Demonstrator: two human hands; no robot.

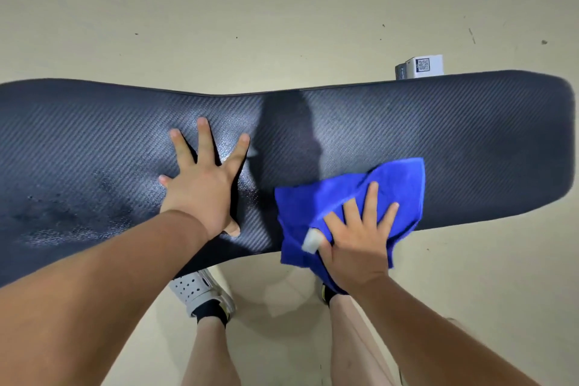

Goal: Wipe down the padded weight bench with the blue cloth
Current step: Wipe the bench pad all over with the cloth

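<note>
The padded weight bench (470, 135), black with a woven carbon-like texture, runs left to right across the view. My left hand (205, 185) lies flat on its middle with the fingers spread wide. The blue cloth (388, 185) is bunched on the near edge, right of centre, and partly hangs over that edge. My right hand (360, 238) presses down on the cloth with straight, spread fingers; its thumb has a white wrap. A darker patch shows on the bench's left part.
Beige floor (282, 25) surrounds the bench. A small white box with a QR code (421, 67) sits on the floor behind the bench's far right edge. My legs and a white perforated shoe (197, 288) stand below the near edge.
</note>
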